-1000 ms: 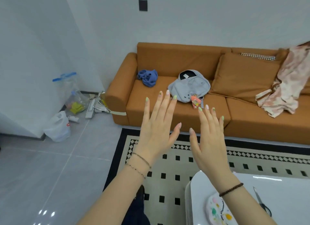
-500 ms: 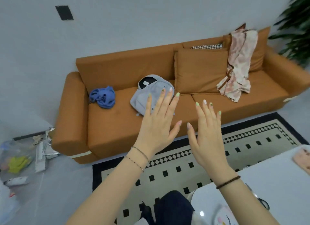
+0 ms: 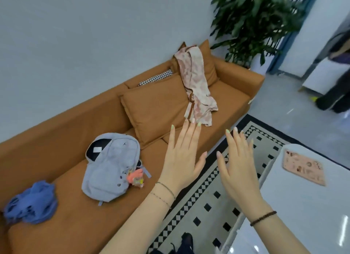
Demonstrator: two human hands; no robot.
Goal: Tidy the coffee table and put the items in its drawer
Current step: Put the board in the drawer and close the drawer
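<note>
My left hand and my right hand are held up side by side in front of me, backs toward the camera, fingers straight and spread. Neither holds anything. The white coffee table fills the lower right corner, under my right forearm. A pink flat card-like item lies on its far part. The table's drawer is not in view.
An orange sofa runs along the wall with a grey-blue backpack, a blue cloth, cushions and a pink patterned garment. A black-and-cream rug lies between sofa and table. A potted plant stands beyond; a person at far right.
The view has swung right and tilted; sofa and backpack shifted left, and the plant and pink item on the table came into view. Both hands stayed raised and open in the same pose.
</note>
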